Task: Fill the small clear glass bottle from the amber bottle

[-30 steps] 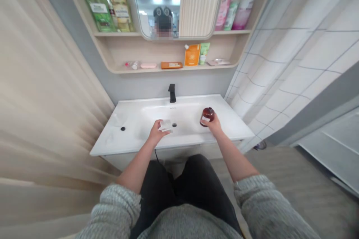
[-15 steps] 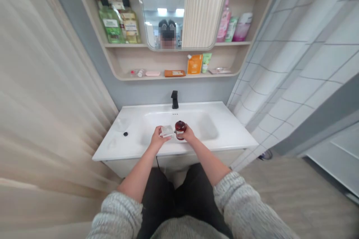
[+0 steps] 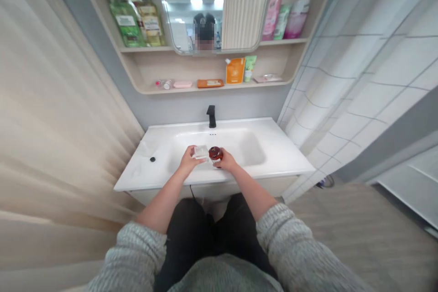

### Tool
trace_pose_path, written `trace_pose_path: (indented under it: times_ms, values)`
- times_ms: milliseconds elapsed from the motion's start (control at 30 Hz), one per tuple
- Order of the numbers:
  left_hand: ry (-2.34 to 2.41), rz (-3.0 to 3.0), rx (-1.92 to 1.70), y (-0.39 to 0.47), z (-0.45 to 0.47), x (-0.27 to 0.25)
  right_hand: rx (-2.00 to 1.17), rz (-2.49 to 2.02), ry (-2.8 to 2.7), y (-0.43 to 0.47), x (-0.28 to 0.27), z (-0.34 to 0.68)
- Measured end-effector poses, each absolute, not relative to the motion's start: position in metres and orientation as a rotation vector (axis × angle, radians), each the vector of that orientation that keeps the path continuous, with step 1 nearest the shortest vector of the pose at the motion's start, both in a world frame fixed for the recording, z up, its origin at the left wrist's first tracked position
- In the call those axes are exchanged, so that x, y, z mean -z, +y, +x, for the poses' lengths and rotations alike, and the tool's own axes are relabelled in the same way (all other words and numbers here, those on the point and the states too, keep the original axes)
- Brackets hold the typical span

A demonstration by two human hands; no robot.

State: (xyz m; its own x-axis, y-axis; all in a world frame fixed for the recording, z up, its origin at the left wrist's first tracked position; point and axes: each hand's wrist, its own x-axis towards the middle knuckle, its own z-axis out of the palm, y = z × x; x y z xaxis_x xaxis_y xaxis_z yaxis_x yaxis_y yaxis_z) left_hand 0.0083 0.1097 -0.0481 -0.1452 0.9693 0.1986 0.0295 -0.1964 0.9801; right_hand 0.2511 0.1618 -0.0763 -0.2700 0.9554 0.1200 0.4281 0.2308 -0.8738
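In the head view, the left hand (image 3: 187, 160) is closed around the left side of a clear box-like container (image 3: 200, 151), its thumb along the near side; the right hand (image 3: 227, 161) is wrapped around the right and near side of a brown bottle (image 3: 215, 154). Both items are held above the basin (image 3: 252, 147), in front of the black tap (image 3: 211, 116), with the bottle just beside the container; whether they touch cannot be told. The exact tilt of the bottle, and whether the container holds anything, also cannot be made out. For sound handling, support the container from the side and avoid squeezing: its thin-looking walls would probably flex under a hard pinch. Keep the fingers clear of its upper edge. Grip the bottle around the body, below the shoulder, since a smooth rounded surface is likely to slip if wet. Hold both wrists steady, and correct any angle with the bottle hand only, in small increments. Maintain both items over the basin, away from the front edge of the countertop (image 3: 284, 163), so that any drip or dropped part should be caught. Avoid knocking the bottle against the container.
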Motion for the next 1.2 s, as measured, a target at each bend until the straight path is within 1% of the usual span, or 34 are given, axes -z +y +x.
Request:
trace_pose_path:
  times_ms: [267, 733, 1200]
  values:
    - [1.324, 1.525, -1.276, 0.138, -0.014, 0.023, -0.969, -1.251, -1.84, 0.162, 0.077, 0.252]
    - [1.458, 1.778, -1.02, 0.139, -0.019, 0.0, -0.949, -1.24, -1.887, 0.162, 0.078, 0.251]
    - [1.474, 1.956, -0.94, 0.144, -0.023, -0.02, -0.947, -1.222, -1.895, 0.16, 0.076, 0.251]
